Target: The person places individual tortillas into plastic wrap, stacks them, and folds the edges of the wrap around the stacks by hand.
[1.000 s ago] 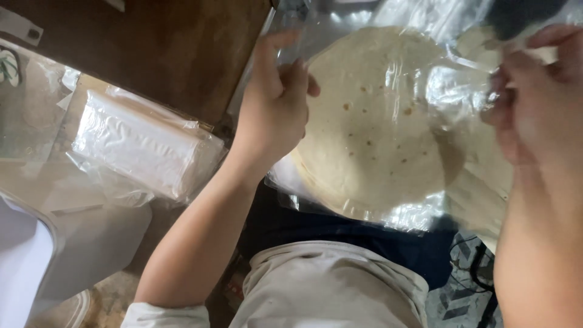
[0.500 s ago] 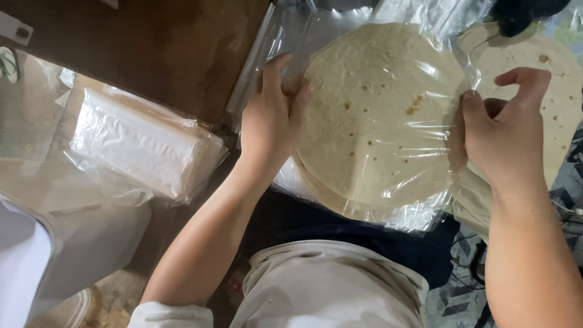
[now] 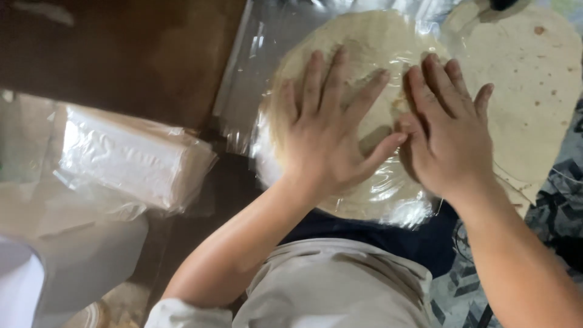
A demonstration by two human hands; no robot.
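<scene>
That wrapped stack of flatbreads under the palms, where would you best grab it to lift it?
Probably by the rim of the wrapped flatbread stack, from opposite sides: it is flat, round and floppy. The left hand and right hand lie flat on top, gripping nothing.

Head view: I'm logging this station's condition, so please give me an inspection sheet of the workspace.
Surface: dark wooden top at upper left; the stack sits on clear film.
Job's things: stack of round flatbreads in clear plastic wrap; more bare flatbreads to its right.
Clutter: wrapped white block-shaped packet at left, lying on loose plastic.
Hands: left hand and right hand both flat, fingers spread, pressing on the wrapped stack.
Cables: nothing seen.
Surroundings: patterned dark cloth at right; the person's pale shirt and a dark garment below the stack.
</scene>
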